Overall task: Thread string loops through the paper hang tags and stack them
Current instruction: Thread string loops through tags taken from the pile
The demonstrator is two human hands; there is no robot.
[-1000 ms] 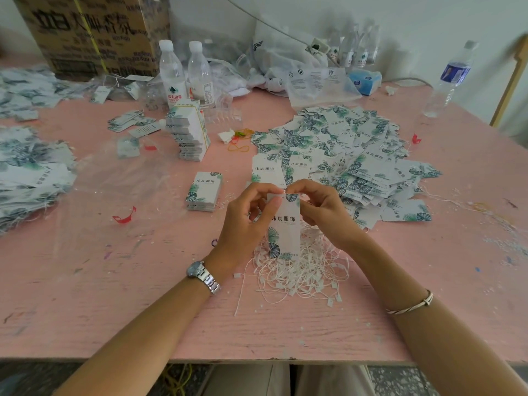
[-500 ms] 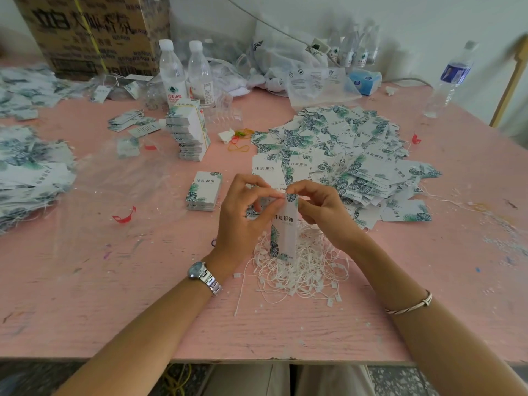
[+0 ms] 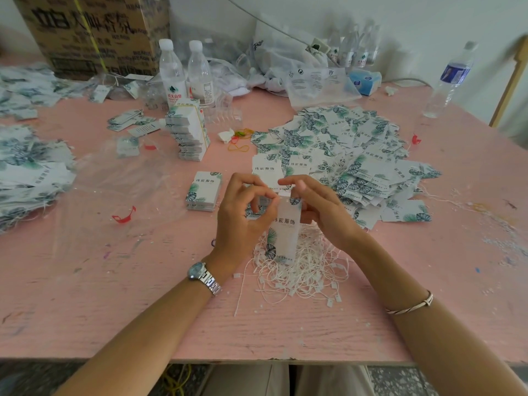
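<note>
A white paper hang tag [image 3: 285,232] with green leaf print hangs upright between my hands above a heap of white string loops [image 3: 303,267]. My left hand [image 3: 243,221] pinches the tag's top edge with thumb and forefinger. My right hand [image 3: 317,210] pinches the same top end from the other side, at the hole; the string there is too thin to make out. A big loose pile of strung tags [image 3: 343,150] lies behind my right hand. A small neat stack of tags [image 3: 204,191] sits just left of my left hand.
A taller banded stack of tags [image 3: 188,132], two water bottles [image 3: 185,72] and a cardboard box [image 3: 94,32] stand at the back left. More tag heaps [image 3: 28,170] lie at the far left on clear plastic film [image 3: 114,181]. Another bottle [image 3: 450,78] stands back right.
Both hands stay at the tag's top end. The tag has turned slightly and my fingertips have shifted a little around the hole.
</note>
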